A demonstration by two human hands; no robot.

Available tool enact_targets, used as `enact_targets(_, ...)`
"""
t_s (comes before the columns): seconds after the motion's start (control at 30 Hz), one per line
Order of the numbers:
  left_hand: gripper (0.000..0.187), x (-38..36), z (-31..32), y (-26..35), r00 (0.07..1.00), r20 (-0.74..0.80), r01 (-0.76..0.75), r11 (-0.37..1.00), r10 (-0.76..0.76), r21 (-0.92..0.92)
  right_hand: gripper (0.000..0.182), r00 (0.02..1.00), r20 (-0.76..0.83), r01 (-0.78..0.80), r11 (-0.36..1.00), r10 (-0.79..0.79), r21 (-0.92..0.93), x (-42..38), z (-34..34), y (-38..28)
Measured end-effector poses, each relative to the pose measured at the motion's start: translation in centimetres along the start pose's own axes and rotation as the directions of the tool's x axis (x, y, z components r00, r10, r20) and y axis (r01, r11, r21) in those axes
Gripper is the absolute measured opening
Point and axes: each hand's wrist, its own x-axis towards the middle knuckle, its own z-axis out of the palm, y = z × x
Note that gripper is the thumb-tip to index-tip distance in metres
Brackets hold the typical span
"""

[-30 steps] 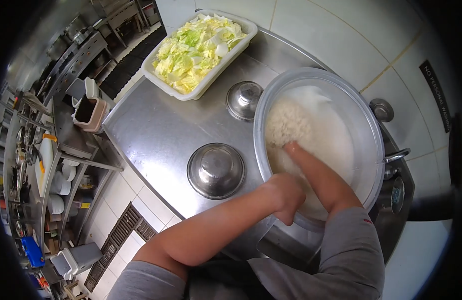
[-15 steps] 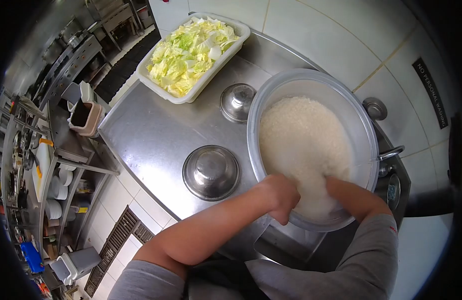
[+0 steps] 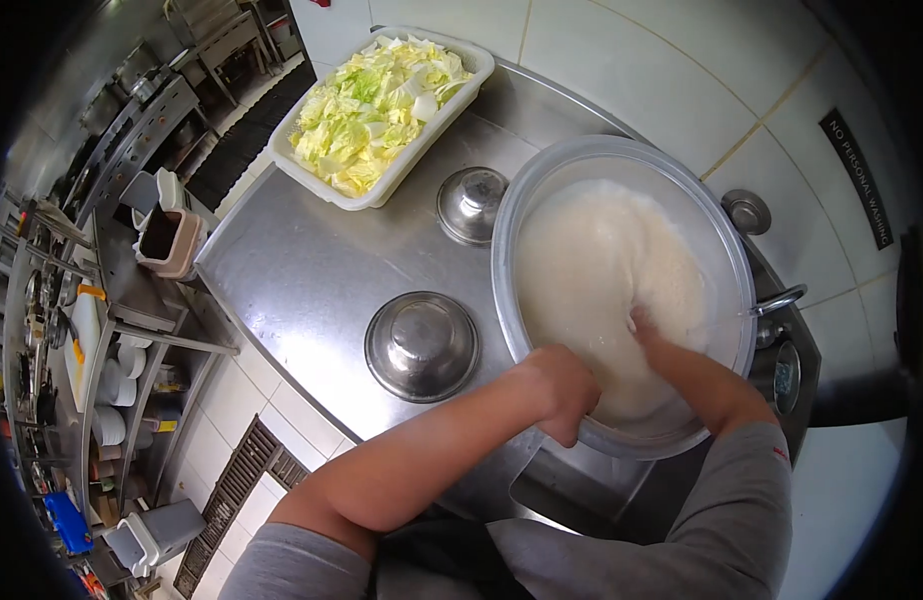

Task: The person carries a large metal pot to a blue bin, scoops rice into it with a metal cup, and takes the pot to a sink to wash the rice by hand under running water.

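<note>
A large metal bowl (image 3: pixel 512 215) holds rice (image 3: pixel 674 272) under cloudy, whitish water. My left hand (image 3: pixel 562 393) is closed round the bowl's near rim. Inside the bowl, my right hand (image 3: pixel 646 328) is dipped into the rice and water, its fingers mostly hidden. From the right, a tap (image 3: pixel 780 302) reaches over the rim, and a thin stream seems to run from it into the bowl. Part of a sink (image 3: pixel 572 490) shows beneath the bowl's near side.
Two upturned steel bowls, a larger one (image 3: pixel 422 345) and a smaller one (image 3: pixel 472 204), sit left of the rice bowl on the steel counter (image 3: pixel 292 255). A white basket (image 3: pixel 282 150) of cut cabbage (image 3: pixel 377 105) stands at the back. Tiled wall (image 3: pixel 672 90) borders the right side.
My right hand has swept up and slightly left through the bowl. The water has swirled, pushing the rice toward the right side. My left hand stays on the rim.
</note>
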Motion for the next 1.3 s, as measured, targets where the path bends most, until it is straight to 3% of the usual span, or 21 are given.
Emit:
enact_targets(0.13, 0.034, 0.4, 0.1, -0.2, 0.999, 0.043, 0.004, 1.000, -0.004, 0.009, 0.063, 0.949, 0.190, 0.251, 0.968, -0.251, 0.021, -0.1, 1.9, -5.9)
enact_targets(0.27, 0.032, 0.5, 0.2, -0.2, 0.999, 0.033, 0.026, 1.000, -0.026, -0.014, 0.068, 0.932, 0.263, 0.229, 0.968, -0.250, 0.107, 4.8, -4.6, -7.3)
enact_targets(0.33, 0.031, 0.5, 0.2, -0.1, 0.998, 0.039, 0.040, 0.999, -0.040, -0.004, 0.071, 0.967, 0.211, 0.124, 0.987, -0.144, 0.103, 7.0, -7.7, -6.6)
enact_targets(0.4, 0.033, 0.5, 0.1, 0.0, 0.998, 0.045, 0.047, 0.999, -0.048, 0.021, 0.059, 0.999, -0.004, -0.053, 0.996, 0.054, 0.074, 8.7, -10.0, -5.6)
enact_targets(0.47, 0.032, 0.4, 0.0, 0.1, 0.997, 0.049, 0.057, 0.998, -0.058, 0.026, 0.060, 0.954, -0.250, -0.118, 0.976, 0.162, 0.180, 9.8, -10.2, -2.2)
enact_targets(0.57, 0.032, 0.5, 0.3, 0.1, 0.998, 0.034, 0.046, 0.998, -0.047, 0.040, 0.062, 0.951, -0.197, -0.204, 0.963, 0.238, 0.175, 4.5, -12.9, 0.8)
enact_targets(0.67, 0.031, 0.3, 0.6, 0.1, 1.000, -0.007, 0.023, 0.999, -0.023, 0.044, 0.065, 0.921, -0.310, -0.223, 0.972, 0.235, 0.073, 3.9, -9.6, 7.0)
enact_targets(0.73, 0.031, 0.0, 0.3, 0.3, 0.999, -0.039, 0.007, 0.999, -0.006, 0.042, 0.073, 0.977, 0.111, -0.181, 0.983, 0.182, -0.015, 1.7, -9.5, 7.7)
enact_targets(0.77, 0.032, -0.2, 0.1, 0.4, 1.000, -0.030, 0.009, 0.999, -0.008, 0.051, 0.073, 0.957, 0.210, -0.240, 0.956, 0.202, 0.170, -0.2, -8.9, 8.3)
enact_targets(0.83, 0.032, -0.5, -0.2, 0.6, 1.000, -0.029, 0.005, 0.998, -0.003, 0.063, 0.070, 0.945, 0.294, -0.248, 0.900, 0.143, 0.358, -6.8, -8.6, 6.1)
enact_targets(0.87, 0.032, -0.6, -0.2, 0.6, 0.999, -0.046, 0.003, 0.998, 0.000, 0.066, 0.066, 0.955, 0.284, -0.190, 0.908, 0.083, 0.373, -7.2, -6.6, 6.4)
enact_targets(0.9, 0.032, -0.6, -0.1, 0.6, 0.998, -0.062, 0.003, 0.998, 0.002, 0.070, 0.056, 0.958, 0.261, 0.057, 0.973, -0.116, 0.225, -6.9, -4.0, 7.0)
enact_targets(0.93, 0.032, -0.6, 0.1, 0.5, 0.998, -0.066, -0.004, 0.997, 0.008, 0.072, 0.045, 0.862, 0.347, 0.404, 0.914, -0.370, -0.028, -7.4, -3.7, 6.5)
enact_targets(0.97, 0.033, -0.6, 0.2, 0.4, 0.996, -0.081, -0.019, 0.997, 0.025, 0.077, 0.035, 0.696, 0.405, 0.705, 0.673, -0.594, -0.225, -7.9, -3.2, 6.1)
enact_targets(1.0, 0.033, -0.5, 0.2, 0.4, 0.994, -0.097, -0.032, 0.996, 0.041, 0.084, 0.023, 0.391, 0.612, 0.905, 0.165, -0.687, -0.393, -9.1, -4.5, 3.8)
enact_targets(1.03, 0.033, -0.7, 0.0, 0.4, 0.994, -0.098, -0.034, 0.996, 0.043, 0.088, 0.018, 0.456, 0.416, 0.881, 0.333, -0.787, -0.336, -9.0, -2.6, 2.8)
enact_targets(1.07, 0.034, -1.0, -0.2, 0.5, 0.990, -0.129, -0.048, 0.996, 0.058, 0.073, 0.018, 0.630, 0.304, 0.774, 0.609, -0.714, -0.174, -9.2, -1.8, 0.4)
enact_targets(1.1, 0.035, -1.1, -0.2, 0.5, 0.985, -0.158, -0.061, 0.997, 0.069, 0.056, 0.017, 0.774, 0.178, 0.609, 0.791, -0.608, 0.057, -9.4, -0.9, -1.9)
enact_targets(1.13, 0.035, -0.9, 0.2, 0.4, 0.986, -0.153, -0.055, 0.997, 0.063, 0.056, 0.021, 0.913, 0.256, 0.223, 0.915, -0.316, 0.335, -10.0, -1.4, -5.1)
enact_targets(1.17, 0.037, -0.4, 0.6, 0.3, 0.986, -0.148, -0.061, 0.995, 0.072, 0.073, 0.034, 0.852, 0.086, 0.505, 0.854, -0.516, 0.126, -8.4, 1.2, -5.8)
enact_targets(1.3, 0.040, -0.6, -0.3, 0.4, 0.995, -0.078, -0.047, 0.993, 0.056, 0.111, 0.041, 0.901, 0.050, 0.392, 0.857, -0.432, 0.334, -2.7, 1.5, -12.1)
